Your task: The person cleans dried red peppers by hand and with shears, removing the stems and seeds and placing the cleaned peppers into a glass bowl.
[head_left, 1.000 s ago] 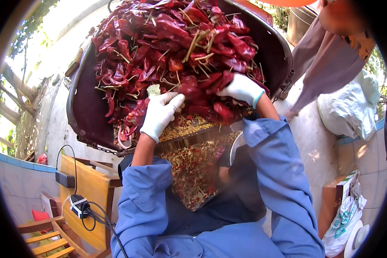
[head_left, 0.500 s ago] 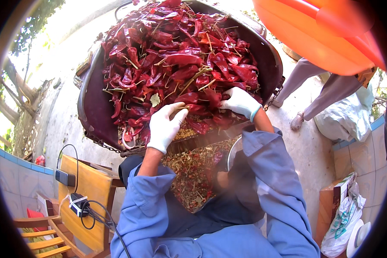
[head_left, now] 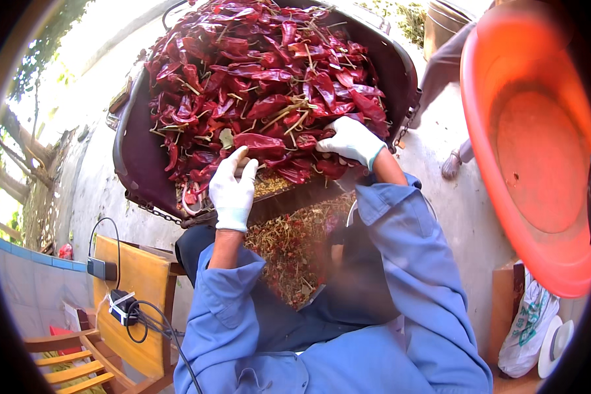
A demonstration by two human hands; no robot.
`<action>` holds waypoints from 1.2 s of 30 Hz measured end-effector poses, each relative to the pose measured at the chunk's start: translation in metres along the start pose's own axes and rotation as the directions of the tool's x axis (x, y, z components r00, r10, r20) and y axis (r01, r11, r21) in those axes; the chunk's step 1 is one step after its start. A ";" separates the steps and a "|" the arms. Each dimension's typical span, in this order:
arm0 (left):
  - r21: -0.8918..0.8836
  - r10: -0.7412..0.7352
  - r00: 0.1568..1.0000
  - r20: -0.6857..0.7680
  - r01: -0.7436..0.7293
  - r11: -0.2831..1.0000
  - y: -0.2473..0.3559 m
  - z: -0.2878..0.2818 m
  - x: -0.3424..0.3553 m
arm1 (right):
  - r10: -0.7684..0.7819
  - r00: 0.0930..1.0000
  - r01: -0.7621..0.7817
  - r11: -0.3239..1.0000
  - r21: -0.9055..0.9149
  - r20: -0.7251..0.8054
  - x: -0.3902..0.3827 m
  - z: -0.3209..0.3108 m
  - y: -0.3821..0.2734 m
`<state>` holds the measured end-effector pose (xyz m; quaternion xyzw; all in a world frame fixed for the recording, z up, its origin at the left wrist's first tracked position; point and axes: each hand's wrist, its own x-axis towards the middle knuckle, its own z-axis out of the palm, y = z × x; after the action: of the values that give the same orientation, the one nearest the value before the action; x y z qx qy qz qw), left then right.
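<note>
Sunlit concrete floor (head_left: 473, 223), tiled wall (head_left: 36, 279)

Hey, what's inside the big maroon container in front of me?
A heap of red peppers with pale stems, a pale scrap among them, and yellow bits along the near edge. The heap hides the bottom of the container, so what lies underneath can't be seen.

Peppers (head_left: 262, 142) deep red, stems (head_left: 297, 123) pale straw. Cart (head_left: 133, 146) dark maroon inside, rim near-black. Loose seeds (head_left: 269, 187) yellow. Left glove (head_left: 232, 194) and right glove (head_left: 353, 142) both white (right cuff edged pale teal). Sleeves (head_left: 430, 259) plain blue. Tub (head_left: 538, 161) solid orange-red. Wooden board (head_left: 148, 318) yellow-tan. Bag (head_left: 527, 328) white, green print. Tiled wall (head_left: 36, 285) pale grey, blue band (head_left: 39, 256) along top.
</note>
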<state>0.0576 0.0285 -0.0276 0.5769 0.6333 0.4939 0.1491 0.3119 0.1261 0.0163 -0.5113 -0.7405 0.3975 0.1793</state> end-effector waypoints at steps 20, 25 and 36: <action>0.591 0.537 0.815 0.216 -0.547 0.593 -0.002 0.052 0.051 | -0.165 0.954 0.103 0.964 -0.245 -0.252 -0.001 0.003 0.013; 0.629 0.490 0.839 0.235 -0.516 0.582 -0.008 0.064 0.074 | -0.071 0.951 0.013 0.982 -0.190 -0.301 0.042 -0.004 0.013; 0.681 0.332 0.897 0.290 -0.438 0.587 -0.042 0.089 0.145 | 0.151 0.912 -0.242 0.949 -0.202 -0.381 0.147 0.006 0.008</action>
<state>0.0586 0.2023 -0.0471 0.7419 0.6250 0.1802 -0.1631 0.2526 0.2570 -0.0144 -0.6661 -0.6826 0.2183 0.2066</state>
